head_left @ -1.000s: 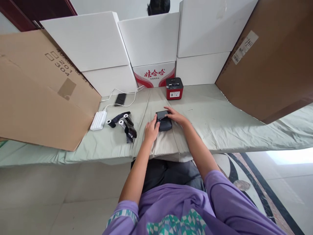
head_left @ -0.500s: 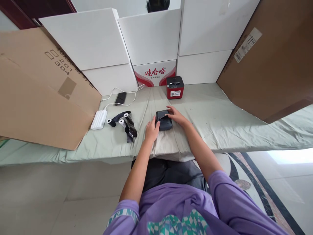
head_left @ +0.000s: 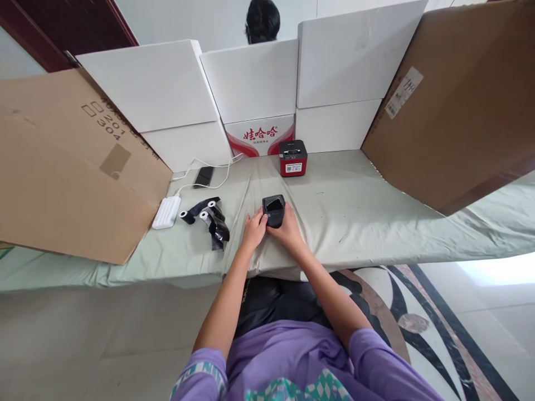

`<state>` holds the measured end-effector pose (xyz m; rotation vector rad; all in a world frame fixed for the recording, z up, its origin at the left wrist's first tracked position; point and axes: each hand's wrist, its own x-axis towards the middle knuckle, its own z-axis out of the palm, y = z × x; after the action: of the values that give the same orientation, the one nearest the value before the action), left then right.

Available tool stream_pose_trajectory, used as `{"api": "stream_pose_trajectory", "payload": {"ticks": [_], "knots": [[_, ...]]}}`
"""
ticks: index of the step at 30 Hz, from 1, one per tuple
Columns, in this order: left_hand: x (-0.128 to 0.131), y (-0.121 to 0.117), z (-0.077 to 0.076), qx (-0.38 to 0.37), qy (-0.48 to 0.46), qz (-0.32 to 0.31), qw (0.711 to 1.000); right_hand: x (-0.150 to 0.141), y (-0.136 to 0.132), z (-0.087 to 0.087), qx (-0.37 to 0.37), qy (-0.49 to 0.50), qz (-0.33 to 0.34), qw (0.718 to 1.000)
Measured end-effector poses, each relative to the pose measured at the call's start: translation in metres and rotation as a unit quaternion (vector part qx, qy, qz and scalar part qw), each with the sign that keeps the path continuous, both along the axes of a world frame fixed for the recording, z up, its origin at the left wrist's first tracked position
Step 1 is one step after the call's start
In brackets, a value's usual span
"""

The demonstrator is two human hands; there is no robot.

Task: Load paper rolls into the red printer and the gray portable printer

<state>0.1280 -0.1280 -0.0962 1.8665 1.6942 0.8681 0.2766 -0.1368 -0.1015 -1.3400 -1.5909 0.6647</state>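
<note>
Head view, items as I find them from my remote seat.

Item: black handheld device (head_left: 273,212), on the cloth-covered surface or just above it (I cannot tell which), near the middle of the near edge. A recessed dark rectangle shows at its far end.

Item: left hand (head_left: 254,229), fingers curled in and gripping the device's left side, thumb at its near-left corner.

Item: right hand (head_left: 289,226), closed on the same device, fingers along the right side, thumb reaching across under the near end. The device lies between the two sets of fingers, its upper face largely uncovered. I cannot make out the fingertips underneath.

Left of the hands: black rolls with white cores (head_left: 212,216), with loose black strips, apart from the left hand. Further left: white block with ridged top (head_left: 166,213), joined to a white cable (head_left: 208,186). By the cable: flat black slab (head_left: 203,177).

Far side, slightly right of the device: red-and-black box-shaped unit (head_left: 293,159), labelled in front, standing apart from the hands. Behind it I log white cartons (head_left: 251,83), flanked by brown cardboard panels (head_left: 443,117). Beneath all: pale green cloth (head_left: 326,223).
</note>
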Motion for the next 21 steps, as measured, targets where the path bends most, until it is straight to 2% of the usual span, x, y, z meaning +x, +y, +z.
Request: {"api": "stream_pose_trajectory", "payload": {"ticks": [2, 4, 8, 11, 14, 16, 19, 21], "knots": [[0.010, 0.003, 0.006, -0.006, -0.010, -0.016, 1.000, 0.004, 0.002, 0.006, -0.004, -0.007, -0.027, 1.000], [0.028, 0.011, 0.013, -0.005, -0.016, -0.035, 0.999, 0.023, 0.008, 0.015, 0.009, -0.008, -0.044, 0.999], [0.089, 0.041, 0.027, 0.002, -0.041, -0.101, 0.994, 0.086, 0.026, 0.033, 0.056, -0.006, -0.091, 0.994], [0.140, 0.066, 0.033, -0.003, -0.066, -0.140, 0.988, 0.135, 0.043, 0.040, 0.052, -0.008, -0.136, 0.989], [0.179, 0.084, 0.030, -0.027, -0.055, -0.159, 0.985, 0.169, 0.058, 0.036, 0.034, -0.028, -0.167, 0.985], [0.196, 0.089, 0.023, -0.042, -0.034, -0.169, 0.984, 0.182, 0.066, 0.028, 0.020, -0.047, -0.172, 0.984], [0.205, 0.088, 0.011, -0.045, -0.012, -0.183, 0.982, 0.193, 0.073, 0.015, -0.027, -0.085, -0.191, 0.977], [0.197, 0.088, 0.007, -0.015, -0.019, -0.175, 0.984, 0.198, 0.073, 0.013, -0.059, -0.109, -0.217, 0.968]]}}
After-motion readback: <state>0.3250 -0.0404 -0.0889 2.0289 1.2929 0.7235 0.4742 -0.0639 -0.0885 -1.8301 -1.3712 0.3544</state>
